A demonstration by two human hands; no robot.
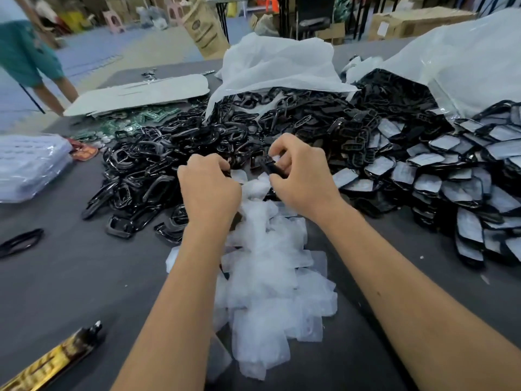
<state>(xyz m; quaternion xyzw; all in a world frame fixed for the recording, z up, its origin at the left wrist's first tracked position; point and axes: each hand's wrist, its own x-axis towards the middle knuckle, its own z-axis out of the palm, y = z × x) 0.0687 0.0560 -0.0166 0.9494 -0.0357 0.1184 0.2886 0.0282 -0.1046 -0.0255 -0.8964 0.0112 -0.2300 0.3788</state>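
Pinching black part in right hand, jutting left from the fingertips; curled left hand just beside (cannot tell whether holding anything), at far end of film pile.

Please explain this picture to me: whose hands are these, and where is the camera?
There is no machine: a person works with two bare hands. The camera sits on the person's head and looks down. On the grey table lie a heap of black plastic frames, a pile of clear plastic films and black panels with white stickers. The right hand pinches a small black plastic part in its fingers. The left hand is curled; whether it holds anything is hidden.
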